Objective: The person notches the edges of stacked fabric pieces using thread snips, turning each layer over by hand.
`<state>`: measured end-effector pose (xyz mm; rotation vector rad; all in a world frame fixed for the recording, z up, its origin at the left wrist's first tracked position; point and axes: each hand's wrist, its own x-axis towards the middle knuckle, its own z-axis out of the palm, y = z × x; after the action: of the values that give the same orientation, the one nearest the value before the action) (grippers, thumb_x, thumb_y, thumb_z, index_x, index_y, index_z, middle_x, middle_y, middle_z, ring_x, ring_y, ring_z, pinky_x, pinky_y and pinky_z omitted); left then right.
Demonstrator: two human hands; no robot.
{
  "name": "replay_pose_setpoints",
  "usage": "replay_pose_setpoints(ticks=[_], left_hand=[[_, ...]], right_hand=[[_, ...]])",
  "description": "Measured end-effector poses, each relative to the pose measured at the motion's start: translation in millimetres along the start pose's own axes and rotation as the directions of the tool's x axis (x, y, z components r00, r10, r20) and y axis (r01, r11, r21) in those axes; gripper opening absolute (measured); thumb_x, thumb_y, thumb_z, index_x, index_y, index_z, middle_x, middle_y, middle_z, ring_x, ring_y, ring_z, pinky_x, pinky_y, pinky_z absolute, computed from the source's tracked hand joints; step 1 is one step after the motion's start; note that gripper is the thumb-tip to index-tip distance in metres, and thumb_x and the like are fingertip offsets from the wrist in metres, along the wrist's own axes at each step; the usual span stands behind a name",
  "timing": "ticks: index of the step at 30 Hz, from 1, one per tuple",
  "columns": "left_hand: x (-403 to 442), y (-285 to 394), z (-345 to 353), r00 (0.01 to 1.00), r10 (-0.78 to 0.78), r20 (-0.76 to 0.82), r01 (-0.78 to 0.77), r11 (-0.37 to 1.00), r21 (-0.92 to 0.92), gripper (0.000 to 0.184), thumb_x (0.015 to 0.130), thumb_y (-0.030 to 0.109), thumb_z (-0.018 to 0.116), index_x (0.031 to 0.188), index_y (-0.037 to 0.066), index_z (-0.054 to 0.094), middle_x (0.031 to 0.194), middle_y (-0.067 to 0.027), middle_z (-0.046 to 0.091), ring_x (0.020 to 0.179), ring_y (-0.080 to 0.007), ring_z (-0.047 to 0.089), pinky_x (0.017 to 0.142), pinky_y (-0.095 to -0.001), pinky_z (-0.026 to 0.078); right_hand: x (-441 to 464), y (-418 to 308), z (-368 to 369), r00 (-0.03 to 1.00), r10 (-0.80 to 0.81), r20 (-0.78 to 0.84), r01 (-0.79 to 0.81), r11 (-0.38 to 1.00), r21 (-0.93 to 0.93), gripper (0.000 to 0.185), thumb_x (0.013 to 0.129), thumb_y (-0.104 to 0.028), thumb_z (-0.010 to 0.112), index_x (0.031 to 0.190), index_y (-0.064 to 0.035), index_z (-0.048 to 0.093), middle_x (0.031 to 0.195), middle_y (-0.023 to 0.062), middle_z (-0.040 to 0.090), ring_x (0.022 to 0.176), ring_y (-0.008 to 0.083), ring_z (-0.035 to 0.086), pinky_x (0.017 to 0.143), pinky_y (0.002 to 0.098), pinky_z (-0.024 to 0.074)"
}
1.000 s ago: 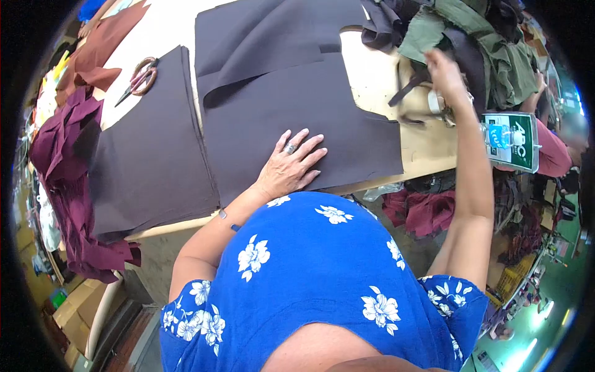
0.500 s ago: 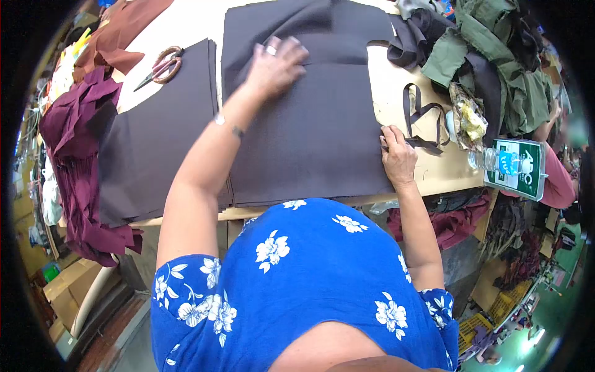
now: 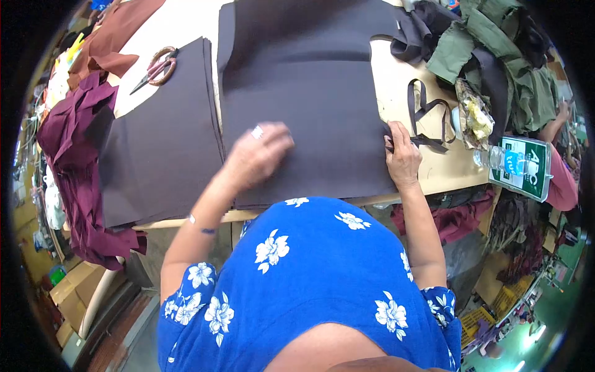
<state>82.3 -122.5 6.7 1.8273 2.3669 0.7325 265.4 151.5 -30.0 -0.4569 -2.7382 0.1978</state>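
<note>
A stack of dark fabric panels [image 3: 304,93] lies in front of me on the pale table. Over the lower left of that top panel is my left hand [image 3: 257,155], its bent fingers smeared by motion; whether it touches the cloth or holds anything is unclear. At the panel's right edge my right hand [image 3: 403,156] is closed, with the edge of the dark fabric pinched in its fingers. Beside it a narrow dark strip [image 3: 427,115] lies loosely looped on the table. A second dark fabric stack [image 3: 164,136] sits to the left, with scissors [image 3: 158,68] beyond it.
Maroon cloth [image 3: 80,142] hangs over the left table edge. Green and dark scraps [image 3: 508,62] are heaped at the back right. A water bottle [image 3: 508,161] rests on a green-and-white pack [image 3: 533,170] at the right edge, near another person's arm [image 3: 561,180].
My left hand has swept toward me down the top panel, from its far part to its lower left, and its fingers have curled. My right hand stays at the fabric's right edge.
</note>
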Motion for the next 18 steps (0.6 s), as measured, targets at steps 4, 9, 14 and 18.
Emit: replay_pose_setpoints(ticks=[4,9,14,18], left_hand=[[-7,42,21,0.998,-0.029,0.059,0.028,1.0,0.011,0.026,0.069,0.009,0.063,0.095,0.008,0.058,0.1,-0.007,0.053,0.095,-0.0233,0.053,0.077,-0.0343,0.046],[-1,49,20,0.99,-0.02,0.138,0.006,0.995,0.104,0.029,0.069,0.016,0.066,0.094,0.006,0.053,0.097,-0.0075,0.051,0.092,-0.0229,0.052,0.072,-0.0342,0.046],[12,57,25,0.945,0.022,0.326,-0.094,0.973,0.209,0.018,0.073,0.013,0.06,0.084,0.003,0.052,0.087,-0.0093,0.049,0.082,-0.0248,0.056,0.068,-0.0339,0.047],[21,47,23,0.929,0.063,0.364,-0.136,0.974,0.181,0.016,0.071,0.009,0.059,0.084,0.004,0.052,0.089,-0.0102,0.05,0.082,-0.0248,0.056,0.071,-0.0343,0.048]], right_hand=[[0,1,1,0.999,-0.023,-0.033,0.023,1.0,0.012,0.039,0.077,-0.01,0.061,0.114,-0.0119,0.05,0.112,0.0051,0.056,0.07,0.0256,0.062,0.057,0.0326,0.0481],[5,0,-6,0.999,-0.028,-0.046,0.031,0.998,0.062,0.037,0.075,-0.007,0.061,0.111,-0.0105,0.051,0.111,0.0072,0.056,0.074,0.0289,0.062,0.062,0.0351,0.0497],[-2,-7,-20,0.996,0.052,-0.071,-0.035,0.975,0.221,0.039,0.073,-0.003,0.062,0.11,-0.012,0.053,0.112,0.0076,0.055,0.091,0.0288,0.059,0.071,0.0361,0.0505],[-15,-23,-28,0.999,0.005,-0.042,0.009,0.939,0.344,0.041,0.074,-0.005,0.062,0.113,-0.013,0.052,0.116,0.007,0.054,0.096,0.0269,0.059,0.074,0.0349,0.0508]])
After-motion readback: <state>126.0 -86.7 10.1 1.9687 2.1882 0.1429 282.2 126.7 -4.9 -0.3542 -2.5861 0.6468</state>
